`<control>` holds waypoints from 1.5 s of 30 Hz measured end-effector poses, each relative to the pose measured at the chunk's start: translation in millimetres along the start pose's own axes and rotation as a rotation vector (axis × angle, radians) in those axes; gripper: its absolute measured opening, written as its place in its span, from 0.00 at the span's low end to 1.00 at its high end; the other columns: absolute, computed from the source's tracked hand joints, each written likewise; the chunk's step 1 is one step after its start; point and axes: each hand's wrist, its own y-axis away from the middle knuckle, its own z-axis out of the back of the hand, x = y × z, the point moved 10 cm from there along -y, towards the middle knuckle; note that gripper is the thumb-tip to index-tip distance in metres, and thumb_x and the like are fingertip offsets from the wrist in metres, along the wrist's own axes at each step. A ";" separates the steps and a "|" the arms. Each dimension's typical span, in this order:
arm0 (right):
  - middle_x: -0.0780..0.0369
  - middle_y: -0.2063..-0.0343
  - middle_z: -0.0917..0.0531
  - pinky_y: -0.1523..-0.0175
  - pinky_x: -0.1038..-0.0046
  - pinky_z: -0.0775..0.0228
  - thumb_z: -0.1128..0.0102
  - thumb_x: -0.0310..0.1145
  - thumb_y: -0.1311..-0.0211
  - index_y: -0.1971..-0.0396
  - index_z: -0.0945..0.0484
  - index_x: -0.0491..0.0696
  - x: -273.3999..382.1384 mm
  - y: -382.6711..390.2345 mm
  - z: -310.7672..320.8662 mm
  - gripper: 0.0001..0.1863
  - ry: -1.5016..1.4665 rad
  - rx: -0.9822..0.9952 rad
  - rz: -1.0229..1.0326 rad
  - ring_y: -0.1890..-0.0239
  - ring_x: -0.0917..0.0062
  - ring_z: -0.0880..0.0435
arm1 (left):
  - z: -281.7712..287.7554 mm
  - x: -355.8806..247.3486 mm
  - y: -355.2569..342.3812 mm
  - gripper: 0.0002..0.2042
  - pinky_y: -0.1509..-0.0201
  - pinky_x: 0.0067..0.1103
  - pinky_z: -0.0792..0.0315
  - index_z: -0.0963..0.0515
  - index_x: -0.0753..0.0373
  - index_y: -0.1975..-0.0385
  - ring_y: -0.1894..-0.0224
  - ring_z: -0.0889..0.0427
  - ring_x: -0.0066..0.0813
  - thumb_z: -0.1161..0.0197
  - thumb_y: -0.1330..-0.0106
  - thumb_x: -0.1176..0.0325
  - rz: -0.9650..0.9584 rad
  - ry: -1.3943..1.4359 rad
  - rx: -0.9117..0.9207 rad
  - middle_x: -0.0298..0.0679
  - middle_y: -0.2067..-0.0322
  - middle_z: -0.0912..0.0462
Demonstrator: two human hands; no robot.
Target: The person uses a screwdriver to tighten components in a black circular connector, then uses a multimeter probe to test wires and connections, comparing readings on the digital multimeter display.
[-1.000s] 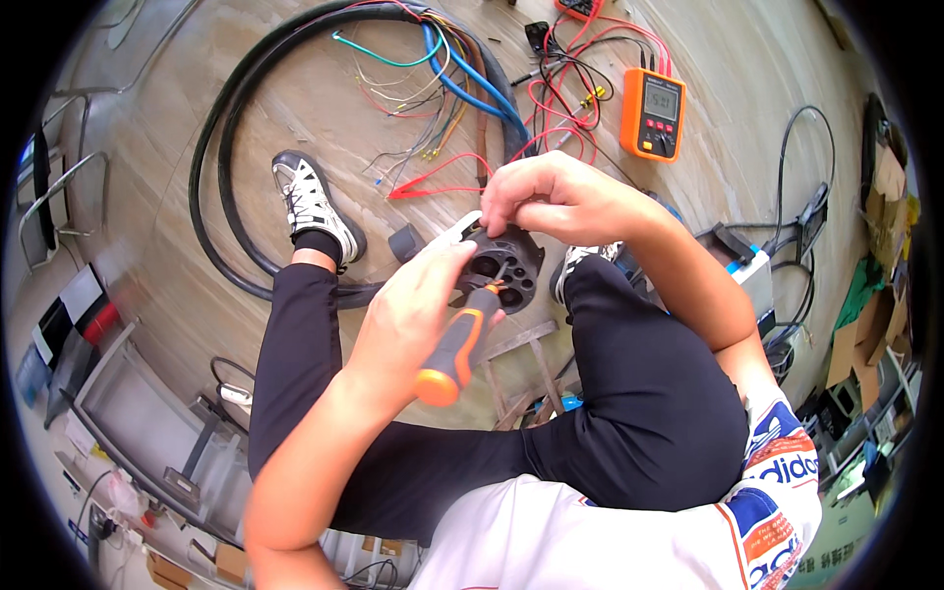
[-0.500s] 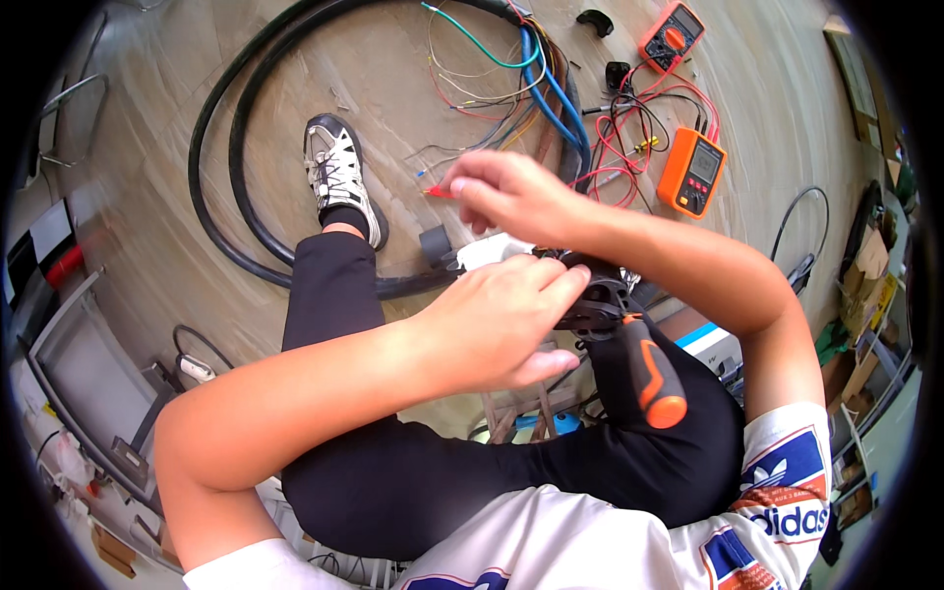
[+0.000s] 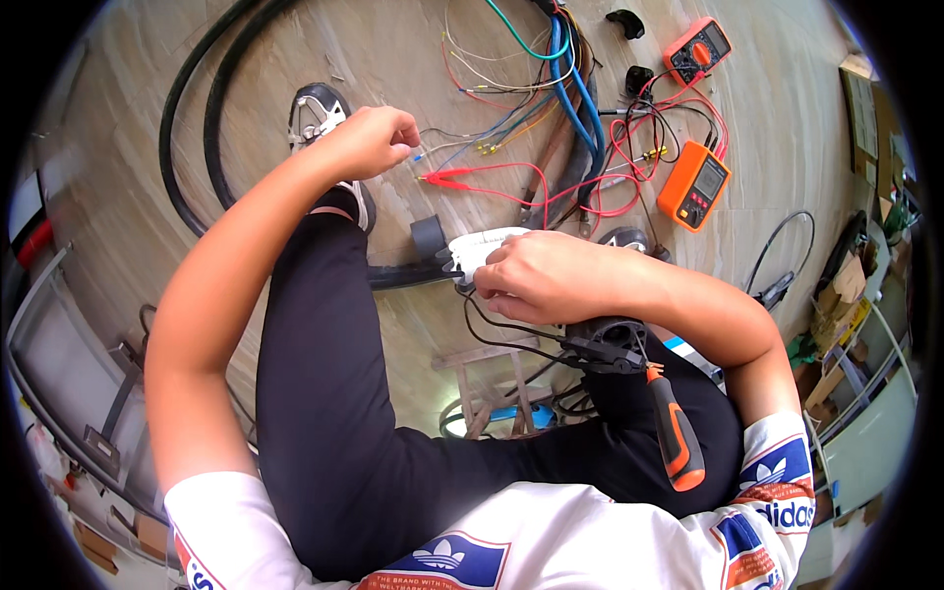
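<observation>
My left hand (image 3: 379, 141) reaches out over the shoe on my left foot. Its fingers are half curled and hold nothing, beside a blue-tipped thin wire end (image 3: 418, 157). My right hand (image 3: 546, 278) is closed over a white connector (image 3: 482, 248) on the end of a thick black cable (image 3: 408, 276). What its fingertips grip is hidden; thin black leads (image 3: 506, 344) run from under them. A red test clip (image 3: 444, 179) lies on the floor between my hands. Across my right thigh rest a black fitting (image 3: 605, 346) and a tool with an orange-and-black handle (image 3: 677, 438).
An orange meter (image 3: 695, 187) and a multimeter (image 3: 698, 51) lie at the right among tangled red and black leads. Loose coloured wires and blue cables (image 3: 568, 88) spread at the top. A dark ring (image 3: 428, 236) sits near the connector. A wooden stool (image 3: 479, 379) stands between my legs.
My left hand has gone from the connector and black fitting out to the wire ends. My right hand has left the red clip and come back onto the connector.
</observation>
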 end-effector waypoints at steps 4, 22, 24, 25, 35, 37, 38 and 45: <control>0.52 0.74 0.18 0.56 0.57 0.25 0.37 0.31 0.39 0.67 0.22 0.41 -5.1 -2.7 2.2 0.08 0.059 -0.081 -0.026 0.65 0.54 0.17 | -53.3 12.7 -36.0 0.17 0.53 0.32 0.20 0.17 0.68 0.57 0.60 0.12 0.43 0.29 0.40 0.61 -0.001 -0.066 0.022 0.50 0.65 0.12; 0.52 0.49 0.21 0.40 0.57 0.30 0.28 0.34 0.48 0.47 0.25 0.40 -18.1 9.2 44.1 0.29 0.201 -0.515 -0.157 0.43 0.54 0.24 | -57.7 -74.9 41.0 0.10 0.51 0.26 0.18 0.24 0.64 0.59 0.57 0.13 0.30 0.42 0.24 0.62 0.069 0.859 0.613 0.41 0.56 0.14; 0.51 0.52 0.20 0.42 0.57 0.29 0.28 0.34 0.46 0.49 0.24 0.40 -25.7 5.6 37.7 0.26 0.084 -0.453 -0.136 0.45 0.53 0.22 | -50.8 -85.2 46.7 0.11 0.50 0.27 0.18 0.24 0.63 0.60 0.57 0.12 0.31 0.42 0.24 0.61 0.051 0.954 0.618 0.43 0.55 0.14; 0.51 0.53 0.19 0.43 0.57 0.29 0.29 0.35 0.45 0.50 0.24 0.40 -28.0 4.0 34.8 0.25 0.026 -0.422 -0.125 0.47 0.52 0.22 | -46.1 -89.9 49.3 0.11 0.50 0.27 0.18 0.24 0.63 0.61 0.57 0.12 0.31 0.42 0.23 0.61 0.042 1.000 0.619 0.44 0.55 0.14; 0.50 0.74 0.20 0.61 0.56 0.29 0.45 0.45 0.25 0.57 0.24 0.38 -24.8 -4.4 12.6 0.21 -0.334 -0.083 -0.207 0.68 0.52 0.18 | -25.0 -88.7 68.3 0.10 0.57 0.28 0.15 0.26 0.65 0.61 0.60 0.11 0.36 0.39 0.26 0.63 0.008 1.082 0.610 0.52 0.58 0.13; 0.48 0.75 0.19 0.61 0.53 0.29 0.49 0.47 0.23 0.58 0.24 0.38 -20.7 -4.1 16.9 0.23 -0.429 -0.095 -0.206 0.67 0.49 0.18 | -25.2 -83.7 68.3 0.10 0.58 0.28 0.14 0.26 0.65 0.62 0.60 0.11 0.35 0.39 0.27 0.63 0.011 1.062 0.612 0.53 0.58 0.13; 0.46 0.75 0.19 0.60 0.52 0.29 0.51 0.48 0.23 0.59 0.23 0.38 -19.4 -4.0 18.0 0.24 -0.476 -0.102 -0.204 0.67 0.48 0.18 | -25.3 -79.6 68.1 0.10 0.58 0.28 0.14 0.25 0.64 0.62 0.58 0.12 0.34 0.39 0.26 0.63 0.012 1.067 0.623 0.51 0.57 0.13; 0.49 0.75 0.21 0.61 0.55 0.31 0.58 0.45 0.19 0.59 0.27 0.38 -24.8 -2.9 13.3 0.22 -0.421 -0.138 -0.185 0.68 0.50 0.20 | -34.3 -61.0 65.2 0.10 0.55 0.29 0.15 0.24 0.63 0.60 0.51 0.14 0.33 0.38 0.26 0.61 0.014 1.087 0.697 0.48 0.54 0.13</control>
